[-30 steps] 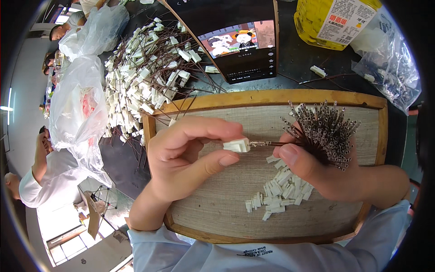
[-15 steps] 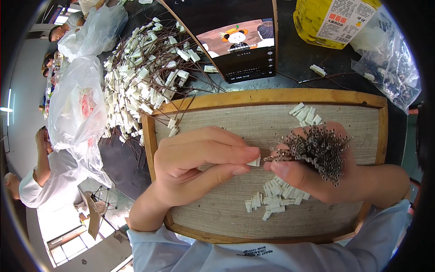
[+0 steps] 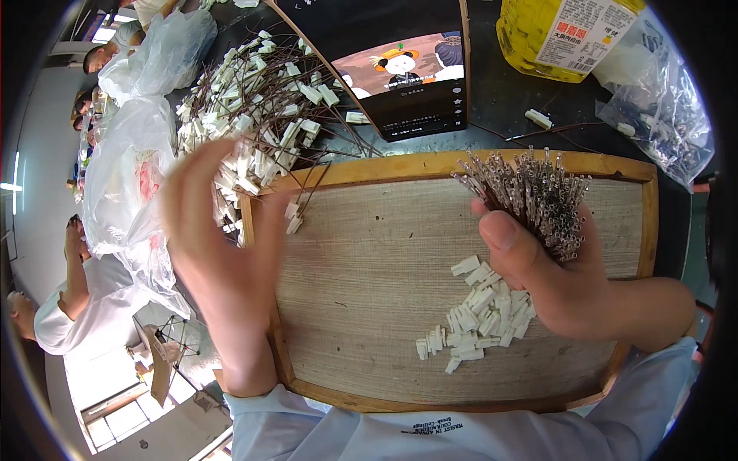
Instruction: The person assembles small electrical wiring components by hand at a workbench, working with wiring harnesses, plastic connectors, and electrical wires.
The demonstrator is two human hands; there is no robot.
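My right hand (image 3: 553, 269) is wrapped around a thick bundle of thin dark wires (image 3: 530, 196), their small metal-tipped ends fanned out above the thumb. My left hand (image 3: 223, 223), blurred by motion, has thumb and fingers spread and nothing visible between them. It reaches over the tray's left edge, beside a heap of brown wires with white plastic connectors (image 3: 254, 115). On the wood-framed tray (image 3: 361, 300), a small pile of loose white connectors (image 3: 484, 315) lies below and left of my right hand. The palm side of the bundle is hidden.
A phone (image 3: 400, 69) showing a cartoon stands behind the tray. At the back right are a yellow bottle (image 3: 565, 38) and a clear plastic bag (image 3: 661, 107). Large plastic bags (image 3: 127, 184) lie left of the heap. Other people sit further left.
My left hand has left the bundle and swung left to the wire heap; the white connector no longer shows in its fingers. My right hand has tilted the wire bundle more upright.
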